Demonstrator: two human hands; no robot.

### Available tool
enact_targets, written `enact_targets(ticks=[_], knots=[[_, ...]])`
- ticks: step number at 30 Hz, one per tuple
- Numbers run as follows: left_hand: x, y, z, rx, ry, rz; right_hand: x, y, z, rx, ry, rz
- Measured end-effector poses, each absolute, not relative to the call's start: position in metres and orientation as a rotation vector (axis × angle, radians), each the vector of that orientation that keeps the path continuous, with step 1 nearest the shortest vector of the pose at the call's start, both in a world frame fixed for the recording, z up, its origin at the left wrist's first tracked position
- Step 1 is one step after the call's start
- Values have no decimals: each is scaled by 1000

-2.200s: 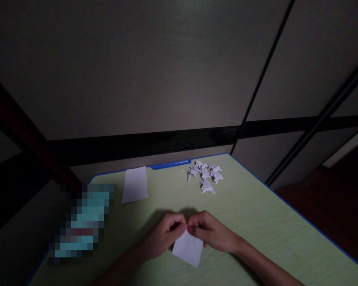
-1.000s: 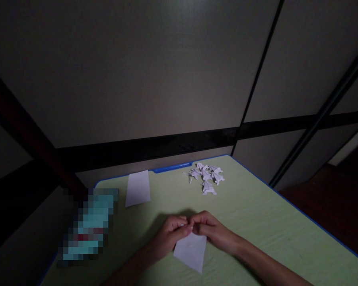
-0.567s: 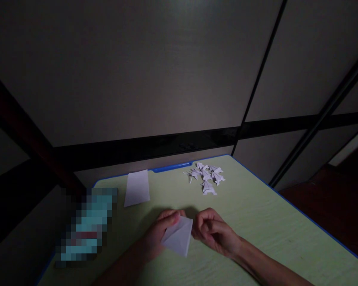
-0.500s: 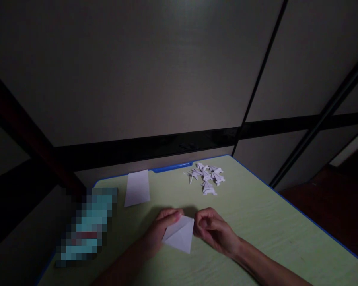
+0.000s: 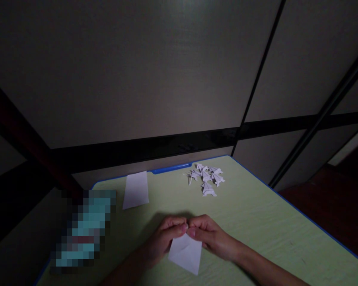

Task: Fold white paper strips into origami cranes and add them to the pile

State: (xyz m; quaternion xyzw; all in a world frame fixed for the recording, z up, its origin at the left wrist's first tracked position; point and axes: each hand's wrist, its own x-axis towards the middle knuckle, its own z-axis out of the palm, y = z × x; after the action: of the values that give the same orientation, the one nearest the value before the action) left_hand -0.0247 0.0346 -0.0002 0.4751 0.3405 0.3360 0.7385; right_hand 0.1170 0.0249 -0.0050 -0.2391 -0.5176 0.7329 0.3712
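Single head-worn cam, above and behind the grip of left hand (image 5: 168, 234) and right hand (image 5: 210, 234), facing forward and down. Close: forearms (image 5: 256, 262) cut off at bottom edge. Tabletop (image 5: 167, 194) surrounds the grip; dark panelling (image 5: 155, 79) beyond it fills the upper half.

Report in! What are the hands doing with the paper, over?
Left hand, right hand: pinching white paper at far end. Paper faintly creased. Folded shapes, loose sheet farther back, out of the way.
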Motion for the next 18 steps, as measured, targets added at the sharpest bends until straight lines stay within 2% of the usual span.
enact_targets(ticks=[5,8,12,18], knots=[[-25,34,-3,889,717,740,112,26,-6,-579,-1239,1909],[-24,35,-4,761,874,879,112,28,-10,-618,-1211,1867],[-21,37,-6,709,949,1080,115,32,-15,-749,-1270,1670],[-20,38,-10,1032,1001,970,118,35,-12,-975,-1371,1365]])
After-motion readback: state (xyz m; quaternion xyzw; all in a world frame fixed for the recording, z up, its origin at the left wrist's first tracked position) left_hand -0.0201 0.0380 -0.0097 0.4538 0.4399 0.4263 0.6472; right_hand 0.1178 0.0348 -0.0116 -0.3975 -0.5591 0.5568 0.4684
